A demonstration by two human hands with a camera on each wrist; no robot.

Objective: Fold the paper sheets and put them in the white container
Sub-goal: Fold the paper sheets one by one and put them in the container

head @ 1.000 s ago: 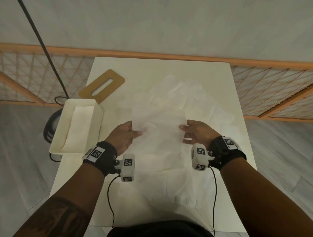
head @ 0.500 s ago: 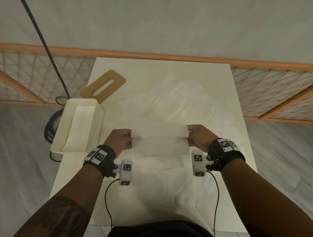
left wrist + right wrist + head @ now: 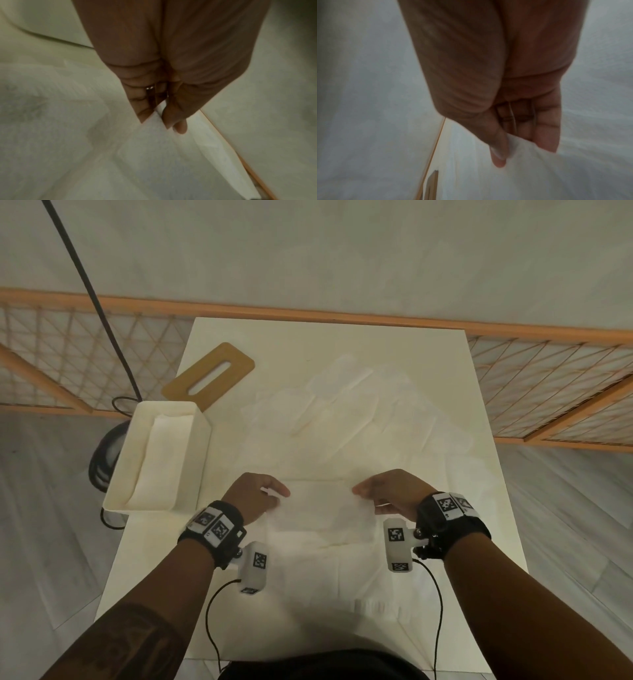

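Note:
A thin white paper sheet (image 3: 322, 505), folded over toward me, lies low over the table between my hands. My left hand (image 3: 262, 494) pinches its left edge between thumb and fingers; the left wrist view shows the same sheet (image 3: 154, 142) caught in that hand (image 3: 159, 120). At the sheet's right edge my right hand (image 3: 380, 496) pinches it too, and the right wrist view shows paper (image 3: 522, 155) between thumb and fingers of this hand (image 3: 513, 151). The white container (image 3: 120, 474) stands at the table's left edge with folded paper (image 3: 161, 460) inside.
Several more loose sheets (image 3: 342, 419) lie spread over the white table (image 3: 308, 344), and others under my hands toward the front. A wooden lid with a slot (image 3: 209, 374) lies behind the container. An orange lattice fence (image 3: 548, 392) runs behind the table. A black cable (image 3: 89, 289) hangs at the left.
The sheet's far edge was lifted, brought toward me and folded over. Both hands came down and nearer with it, and the fold now lies low over the table.

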